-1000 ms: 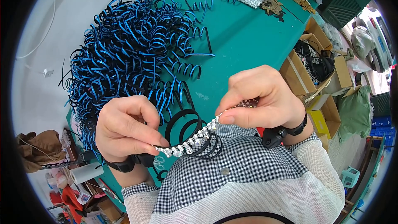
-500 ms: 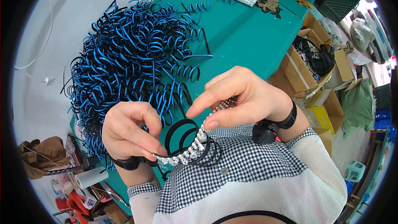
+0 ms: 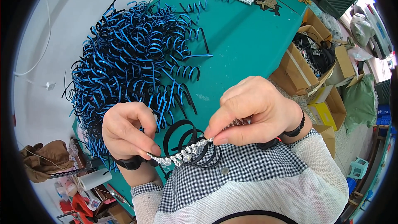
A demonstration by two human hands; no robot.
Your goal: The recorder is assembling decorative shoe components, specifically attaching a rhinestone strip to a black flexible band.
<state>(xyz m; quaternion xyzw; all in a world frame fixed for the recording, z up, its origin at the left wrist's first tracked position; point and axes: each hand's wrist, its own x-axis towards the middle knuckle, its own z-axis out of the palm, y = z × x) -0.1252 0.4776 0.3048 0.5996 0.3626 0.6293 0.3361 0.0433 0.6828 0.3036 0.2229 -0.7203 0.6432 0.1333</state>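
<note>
Black-and-white checked shirt front [image 3: 232, 174], cream knit sleeves [image 3: 315, 182], checked cuffs, black wristbands [image 3: 129, 164] on both wrists

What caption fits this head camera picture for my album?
Both hands, left hand and right hand, pinch a sparkly silver trim above black headbands, beside a blue-and-black headband pile.

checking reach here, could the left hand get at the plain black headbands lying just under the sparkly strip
Probably yes. The left hand pinches one end of the beaded strip, and the black headbands lie right beside it with nothing between. It would have to let go of the strip first.
</note>
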